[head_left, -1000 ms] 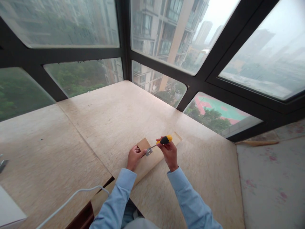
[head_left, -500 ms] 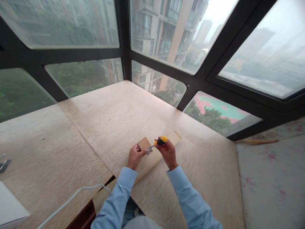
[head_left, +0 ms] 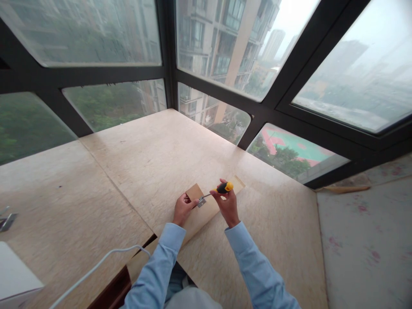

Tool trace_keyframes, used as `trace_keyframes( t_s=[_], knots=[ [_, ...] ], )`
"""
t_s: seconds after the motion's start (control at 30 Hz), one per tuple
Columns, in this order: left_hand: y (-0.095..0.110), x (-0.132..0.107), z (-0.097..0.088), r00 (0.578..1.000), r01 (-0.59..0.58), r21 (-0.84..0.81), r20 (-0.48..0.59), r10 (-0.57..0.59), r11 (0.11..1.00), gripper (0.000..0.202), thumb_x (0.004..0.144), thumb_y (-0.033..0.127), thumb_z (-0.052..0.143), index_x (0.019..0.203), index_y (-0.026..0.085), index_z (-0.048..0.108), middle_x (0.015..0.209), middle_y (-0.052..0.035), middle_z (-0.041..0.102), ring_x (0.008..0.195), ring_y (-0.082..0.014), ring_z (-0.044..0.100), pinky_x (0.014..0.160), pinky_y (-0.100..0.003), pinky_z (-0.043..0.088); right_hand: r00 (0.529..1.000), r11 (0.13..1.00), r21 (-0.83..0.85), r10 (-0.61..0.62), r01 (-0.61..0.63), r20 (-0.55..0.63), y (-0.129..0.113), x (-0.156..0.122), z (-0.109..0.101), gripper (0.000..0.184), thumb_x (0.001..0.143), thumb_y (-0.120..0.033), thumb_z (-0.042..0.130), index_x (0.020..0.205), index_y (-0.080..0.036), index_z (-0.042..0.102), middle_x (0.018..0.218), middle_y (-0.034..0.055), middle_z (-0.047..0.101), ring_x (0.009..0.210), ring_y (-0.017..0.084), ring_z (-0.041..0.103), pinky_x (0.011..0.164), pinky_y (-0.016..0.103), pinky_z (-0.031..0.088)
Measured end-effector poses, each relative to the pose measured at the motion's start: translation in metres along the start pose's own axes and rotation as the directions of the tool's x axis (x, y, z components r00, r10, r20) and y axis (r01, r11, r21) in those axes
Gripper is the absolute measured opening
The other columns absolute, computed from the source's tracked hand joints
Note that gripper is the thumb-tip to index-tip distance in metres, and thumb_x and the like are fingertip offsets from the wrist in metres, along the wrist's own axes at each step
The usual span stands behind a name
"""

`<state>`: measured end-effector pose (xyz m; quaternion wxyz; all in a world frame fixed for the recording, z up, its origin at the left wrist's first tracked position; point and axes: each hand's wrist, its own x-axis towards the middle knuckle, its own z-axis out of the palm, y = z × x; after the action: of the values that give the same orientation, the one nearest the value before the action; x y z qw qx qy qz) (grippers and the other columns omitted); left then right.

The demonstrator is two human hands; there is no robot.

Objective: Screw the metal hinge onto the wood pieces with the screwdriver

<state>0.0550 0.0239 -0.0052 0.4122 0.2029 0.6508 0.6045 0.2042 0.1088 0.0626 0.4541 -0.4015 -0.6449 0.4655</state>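
My left hand point(head_left: 183, 208) grips a small brown wooden board point(head_left: 194, 192) near the middle of the stone-like surface. A small silver metal hinge point(head_left: 201, 202) lies at the board's right edge, by my left thumb. My right hand point(head_left: 228, 206) is closed around a screwdriver point(head_left: 224, 187) with a yellow and black handle. The shaft slants down to the left, and its tip meets the hinge. Any screw under the tip is too small to make out.
A long pale wooden strip point(head_left: 212, 210) runs beneath my hands. A white cable point(head_left: 106, 256) crosses at lower left, by a white box point(head_left: 16, 274) and a metal piece point(head_left: 7, 222). Dark window frames point(head_left: 206, 88) border the far edges; a patterned wall point(head_left: 363, 240) stands on the right.
The screwdriver handle has tipped lower and to the right, so more of the shaft shows. My right fingers have shifted their hold. My left hand and the board stay nearly still.
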Motion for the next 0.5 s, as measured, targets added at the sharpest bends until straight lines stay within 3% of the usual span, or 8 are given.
trace_keyframes(
  t_s=[0.1,0.3,0.37,0.5],
  knots=[
    [-0.002,0.001,0.0,1.0,0.018,-0.048,0.0,-0.018,0.999,0.046,0.065,0.032,0.081,0.102,0.01,0.065,0.093,-0.0143,0.074,0.077,-0.0224,0.071,0.065,-0.029,0.056,0.999,0.999,-0.021,0.027,-0.028,-0.037,-0.003,0.003,0.0,0.062,0.072,-0.042,0.079,0.125,-0.017,0.058,0.093,0.0052,0.071,0.08,0.019,0.068,0.081,0.038,0.057],
    [0.001,0.001,0.001,0.997,0.062,-0.128,0.047,-0.056,0.99,0.04,0.066,0.031,0.08,0.098,0.012,0.065,0.089,-0.0099,0.074,0.072,-0.0187,0.07,0.065,-0.027,0.056,0.998,0.983,0.185,0.006,-0.018,0.066,-0.008,0.005,0.0,0.074,0.078,-0.038,0.072,0.141,-0.021,0.039,0.109,0.0087,0.07,0.101,0.021,0.068,0.091,0.042,0.054],
    [0.004,0.001,0.001,0.997,0.067,-0.109,0.049,-0.062,0.992,0.035,0.066,0.027,0.078,0.096,0.012,0.066,0.085,-0.0082,0.074,0.071,-0.0185,0.07,0.064,-0.026,0.056,0.998,0.988,0.152,-0.012,0.003,0.059,-0.008,0.006,-0.001,0.069,0.076,-0.038,0.075,0.136,-0.022,0.045,0.111,0.0087,0.068,0.1,0.021,0.066,0.091,0.04,0.054],
    [0.007,0.001,-0.001,0.993,0.11,-0.045,0.034,-0.109,0.993,0.028,0.069,0.022,0.073,0.095,0.013,0.068,0.074,-0.0053,0.073,0.064,-0.018,0.07,0.061,-0.025,0.055,0.999,0.997,-0.075,0.017,-0.02,-0.034,-0.011,0.008,-0.006,0.063,0.066,-0.042,0.083,0.12,-0.018,0.06,0.095,0.0064,0.068,0.086,0.022,0.065,0.086,0.039,0.055]
  ],
)
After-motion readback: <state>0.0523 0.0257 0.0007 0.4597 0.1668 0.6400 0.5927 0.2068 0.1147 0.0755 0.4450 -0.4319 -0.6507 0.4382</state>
